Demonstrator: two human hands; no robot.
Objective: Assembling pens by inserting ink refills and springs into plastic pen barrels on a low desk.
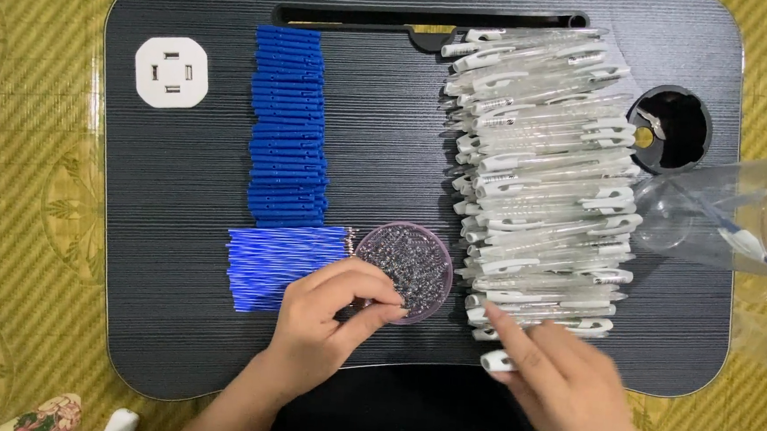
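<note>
Nearest the camera, the left hand (329,305) has its fingertips pinched together at the near rim of the round dish (404,271), apparently closed on one or more of the small springs (412,262); the exact content of the pinch cannot be resolved. The right hand (560,377) is blurred. Its fingers curl around a clear pen barrel with a white clip (499,362), at the near end of the barrel stack.

Progress, as a judgement: all parts lie sorted in separate groups and no assembled pen shows on the bench (177,256), so assembly appears to be near its start.

Materials, near to far:
- Dish: shallow, translucent, holding fine glinting metal coils.
- Refills (278,267): thin blue tubes with metallic tips, laid in a tight flat row, left of the dish.
- Blue plungers (289,125): opaque moulded plastic, stacked in a column beyond the refills.
- Barrel stack (541,172): clear plastic with white clips, piled in a long row at right.
- Bench surface: dark, finely ribbed, with rounded corners.
- Clear plastic bag (712,213): crinkled, at the far right edge.
</note>
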